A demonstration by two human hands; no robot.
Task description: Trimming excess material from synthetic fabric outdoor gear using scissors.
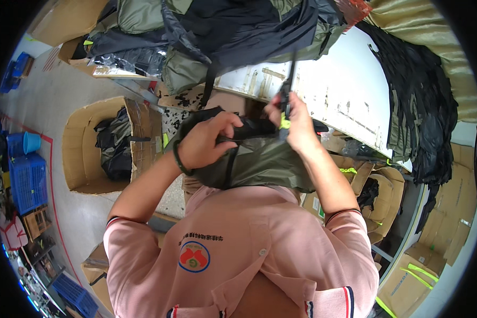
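Observation:
An olive-green and black fabric bag [270,159] lies across my lap. My left hand [209,139], a dark bangle on its wrist, curls thumb and fingers around the bag's black upper edge. To the right, my right hand [297,119] is closed on a black strap [292,74] that rises toward the table edge. What looks like a dark buckle sits at its grip, and a yellow-green piece [284,123] shows below the fingers. Motion blurs this hand and strap, so the small parts are unclear.
More black and olive fabric [238,34] is heaped on the white table [349,85] ahead. Dark straps and cloth [426,106] hang at its right. Open cartons stand left [71,153] and right [392,204]. Blue crates [29,183] line the far left.

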